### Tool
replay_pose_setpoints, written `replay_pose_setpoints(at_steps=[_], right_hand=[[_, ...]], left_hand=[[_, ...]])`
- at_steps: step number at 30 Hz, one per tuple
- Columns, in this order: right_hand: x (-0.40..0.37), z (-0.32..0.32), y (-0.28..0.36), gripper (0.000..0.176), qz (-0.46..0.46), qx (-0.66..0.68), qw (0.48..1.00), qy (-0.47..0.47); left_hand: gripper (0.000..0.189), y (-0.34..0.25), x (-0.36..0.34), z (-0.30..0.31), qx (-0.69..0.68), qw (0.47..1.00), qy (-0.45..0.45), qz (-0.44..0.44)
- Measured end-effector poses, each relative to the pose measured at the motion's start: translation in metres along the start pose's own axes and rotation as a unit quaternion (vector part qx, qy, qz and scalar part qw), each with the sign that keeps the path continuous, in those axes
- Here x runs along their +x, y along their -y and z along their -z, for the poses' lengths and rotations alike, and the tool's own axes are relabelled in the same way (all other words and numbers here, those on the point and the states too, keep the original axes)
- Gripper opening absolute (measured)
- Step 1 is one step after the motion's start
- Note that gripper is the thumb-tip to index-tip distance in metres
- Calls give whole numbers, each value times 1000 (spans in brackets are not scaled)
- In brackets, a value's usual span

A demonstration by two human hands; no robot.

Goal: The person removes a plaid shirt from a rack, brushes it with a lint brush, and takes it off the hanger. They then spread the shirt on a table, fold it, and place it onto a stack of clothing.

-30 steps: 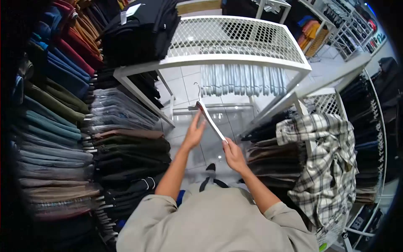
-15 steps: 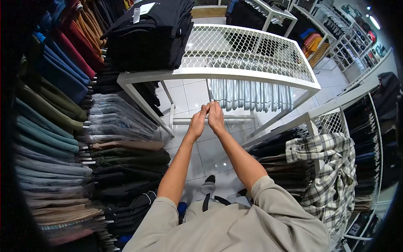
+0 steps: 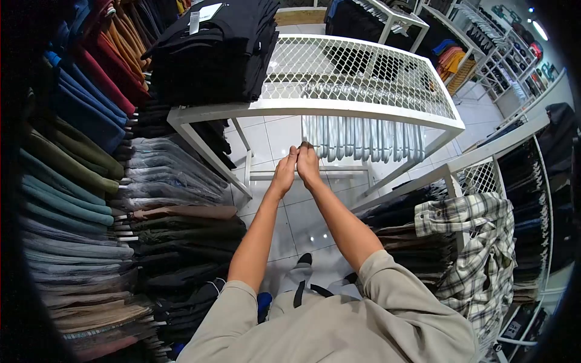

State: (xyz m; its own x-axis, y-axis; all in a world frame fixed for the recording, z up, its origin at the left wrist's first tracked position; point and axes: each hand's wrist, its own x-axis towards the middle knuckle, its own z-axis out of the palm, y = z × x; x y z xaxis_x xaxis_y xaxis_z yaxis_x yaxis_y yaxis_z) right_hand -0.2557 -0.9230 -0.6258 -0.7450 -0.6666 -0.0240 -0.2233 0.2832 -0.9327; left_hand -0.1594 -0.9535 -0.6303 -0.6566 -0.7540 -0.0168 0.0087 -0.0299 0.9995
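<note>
My left hand (image 3: 283, 171) and my right hand (image 3: 307, 162) are raised together, fingertips touching, at the left end of a row of pale hangers (image 3: 363, 136). The row hangs under a white rack with a mesh top (image 3: 315, 107). Both hands pinch the lower edge of the leftmost white hanger (image 3: 304, 128), which shows edge-on; the grip itself is partly hidden by my fingers. My arms are stretched forward over the tiled floor (image 3: 302, 218).
A stack of folded black garments (image 3: 212, 54) lies on the rack's left end. Dense hanging clothes (image 3: 78, 181) fill the left side. On the right, a plaid shirt (image 3: 478, 242) drapes over another rack of dark clothes. More racks stand behind.
A second ago I held the white hanger loose and slanted in front of me. Both hands have since moved up and forward with it to the left end of the hanger row.
</note>
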Motion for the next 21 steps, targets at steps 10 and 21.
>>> replay_pose_setpoints(at_steps=[10, 21], right_hand=[[-53, -10, -87, 47, 12, 50, 997, 50], [-190, 186, -26, 42, 35, 143, 989, 20]], left_hand=[[79, 7, -81, -9, -29, 998, -25, 58], [78, -64, -158, -94, -39, 988, 148, 14]])
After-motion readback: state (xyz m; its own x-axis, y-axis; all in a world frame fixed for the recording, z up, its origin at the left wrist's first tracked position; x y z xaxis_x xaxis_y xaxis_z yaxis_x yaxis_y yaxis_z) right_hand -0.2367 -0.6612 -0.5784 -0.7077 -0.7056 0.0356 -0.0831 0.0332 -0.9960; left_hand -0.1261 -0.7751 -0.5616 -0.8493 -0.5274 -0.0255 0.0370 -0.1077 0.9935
